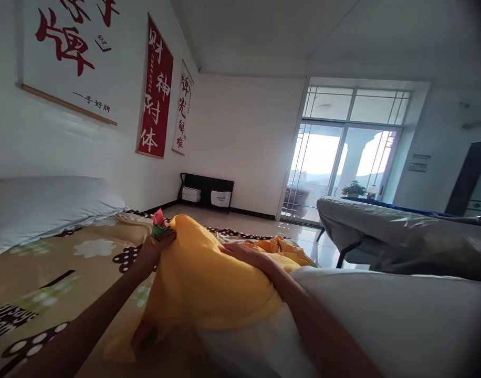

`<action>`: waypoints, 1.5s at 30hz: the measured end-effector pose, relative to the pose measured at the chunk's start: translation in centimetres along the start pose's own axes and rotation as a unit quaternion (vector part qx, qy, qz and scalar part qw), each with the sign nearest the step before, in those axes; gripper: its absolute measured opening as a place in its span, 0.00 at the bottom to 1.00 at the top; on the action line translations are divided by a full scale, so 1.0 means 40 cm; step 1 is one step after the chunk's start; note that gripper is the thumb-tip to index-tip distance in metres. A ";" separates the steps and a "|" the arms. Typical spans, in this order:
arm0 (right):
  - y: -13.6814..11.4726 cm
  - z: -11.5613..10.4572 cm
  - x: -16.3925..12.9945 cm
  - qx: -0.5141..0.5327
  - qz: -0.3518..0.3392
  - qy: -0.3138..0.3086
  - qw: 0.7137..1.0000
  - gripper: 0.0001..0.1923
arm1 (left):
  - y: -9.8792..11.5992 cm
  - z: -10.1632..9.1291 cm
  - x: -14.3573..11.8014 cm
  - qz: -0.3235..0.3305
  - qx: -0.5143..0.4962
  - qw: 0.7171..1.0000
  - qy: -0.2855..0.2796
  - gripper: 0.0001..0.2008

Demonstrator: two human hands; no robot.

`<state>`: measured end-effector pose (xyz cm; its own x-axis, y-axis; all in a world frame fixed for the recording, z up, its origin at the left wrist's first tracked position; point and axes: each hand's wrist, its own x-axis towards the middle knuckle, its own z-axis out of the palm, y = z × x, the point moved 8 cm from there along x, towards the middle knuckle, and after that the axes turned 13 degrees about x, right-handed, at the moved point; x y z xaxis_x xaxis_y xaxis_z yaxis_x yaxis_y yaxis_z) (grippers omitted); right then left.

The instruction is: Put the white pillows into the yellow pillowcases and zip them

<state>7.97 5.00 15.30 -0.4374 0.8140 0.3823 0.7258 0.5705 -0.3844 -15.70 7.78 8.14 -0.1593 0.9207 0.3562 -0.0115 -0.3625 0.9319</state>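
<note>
Left hand (156, 247) is closed on the far left edge of the yellow cloth (197, 278), beside a pink-and-green tag (159, 224). Right hand (246, 256) rests flat and open on top. Cloth lies on the patterned bed (47, 273), near the white pillow (47, 202).

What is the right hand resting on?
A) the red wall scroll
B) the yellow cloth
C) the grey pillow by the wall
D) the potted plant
B: the right hand lies flat, fingers spread, on top of the bunched yellow cloth on the bed.
</note>
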 end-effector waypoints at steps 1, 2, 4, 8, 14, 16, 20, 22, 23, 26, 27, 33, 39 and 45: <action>0.011 0.012 -0.005 0.006 0.002 -0.012 1.000 0.19 | 0.000 0.002 -0.002 -0.008 -0.018 1.000 -0.010 0.28; 0.024 0.010 -0.008 0.003 0.012 -0.017 1.000 0.20 | 0.005 0.003 -0.004 -0.010 -0.034 0.999 -0.011 0.28; 0.051 -0.037 -0.006 -0.026 0.044 0.028 0.998 0.20 | 0.020 0.007 -0.006 -0.008 -0.053 0.999 0.005 0.27; 0.066 -0.172 -0.036 -0.074 0.060 0.221 0.971 0.22 | 0.053 0.025 0.003 0.017 -0.081 0.996 0.020 0.26; 0.085 -0.195 -0.112 -0.115 0.031 0.254 0.960 0.26 | 0.114 0.021 0.016 0.117 -0.124 0.984 0.053 0.24; 0.122 -0.204 -0.126 -0.083 0.065 0.256 0.961 0.26 | 0.160 0.014 -0.011 0.171 -0.046 0.979 0.097 0.19; 0.175 -0.236 -0.148 -0.015 0.096 0.306 0.947 0.27 | 0.274 0.105 -0.123 0.321 0.226 0.919 0.033 0.10; 0.189 -0.232 -0.151 0.016 0.097 0.295 0.950 0.28 | 0.293 0.188 -0.188 0.388 0.320 0.858 -0.102 0.09; 0.193 -0.228 -0.155 0.029 0.095 0.288 0.953 0.28 | 0.290 0.215 -0.210 0.398 0.339 0.837 -0.161 0.09; 0.205 -0.223 -0.176 0.056 0.087 0.293 0.950 0.29 | 0.267 0.205 -0.194 0.330 0.301 0.874 -0.190 0.13; 0.208 -0.222 -0.184 0.064 0.085 0.298 0.949 0.29 | 0.254 0.179 -0.167 0.286 0.273 0.905 -0.158 0.15; 0.204 -0.192 -0.196 0.093 0.066 0.275 0.955 0.31 | 0.185 0.122 -0.068 0.280 0.335 0.899 -0.036 0.20; 0.190 -0.179 -0.191 0.082 0.058 0.261 0.960 0.33 | 0.183 0.151 -0.072 0.409 0.392 0.822 0.058 0.10; 0.182 -0.171 -0.192 0.089 0.047 0.246 0.964 0.33 | 0.194 0.146 -0.076 0.441 0.378 0.812 0.057 0.12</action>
<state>20.24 2.15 15.33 -0.0383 0.7379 0.6738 0.6278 0.5424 -0.5583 -9.53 3.02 14.70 0.1328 0.3150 0.9398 0.7598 -0.6413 0.1076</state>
